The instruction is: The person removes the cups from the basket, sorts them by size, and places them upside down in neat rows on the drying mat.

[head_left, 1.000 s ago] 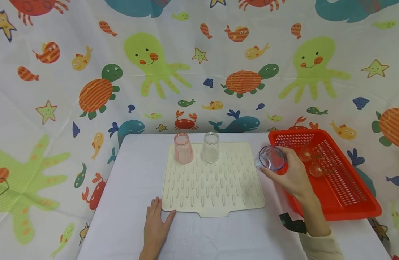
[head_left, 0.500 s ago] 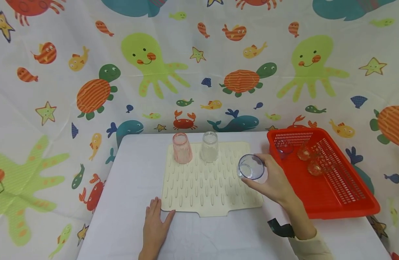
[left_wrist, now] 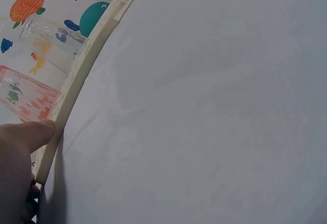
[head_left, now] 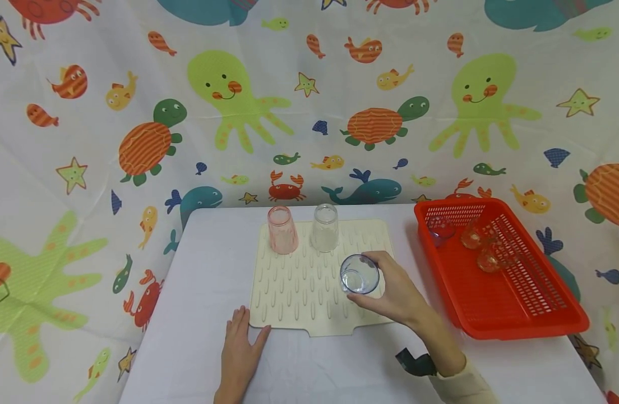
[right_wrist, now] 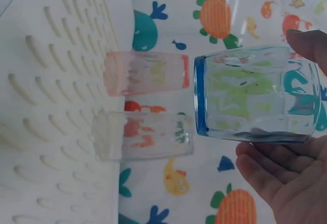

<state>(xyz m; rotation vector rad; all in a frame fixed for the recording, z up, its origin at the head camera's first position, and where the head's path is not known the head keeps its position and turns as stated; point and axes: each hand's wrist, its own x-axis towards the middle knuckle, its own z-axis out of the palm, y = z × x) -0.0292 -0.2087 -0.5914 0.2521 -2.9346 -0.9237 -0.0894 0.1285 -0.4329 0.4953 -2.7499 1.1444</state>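
My right hand [head_left: 397, 294] holds a clear drinking glass [head_left: 359, 275] with a bluish tint above the drying mat [head_left: 294, 292]. The right wrist view shows the thumb on one side of this glass [right_wrist: 255, 96], fingers on the other, and its thick blue end facing the mat, apart from it. Two tumblers stand on the mat's back part: a pink one [head_left: 282, 231] and a colourless one [head_left: 325, 229]. My left hand [head_left: 241, 353] lies with straight fingers at the mat's front left corner. Its thumb [left_wrist: 43, 129] touches the mat's edge.
A red plastic basket [head_left: 511, 314] sits on the table's right side. Inside it are several clear and tinted glasses [head_left: 488, 261]. A white cloth covers the table [head_left: 203, 264]. Behind hangs a curtain [head_left: 269, 84] printed with sea animals.
My right hand has carried the glass leftward from beside the red basket to above the mat. The left hand stays in place at the mat's corner.
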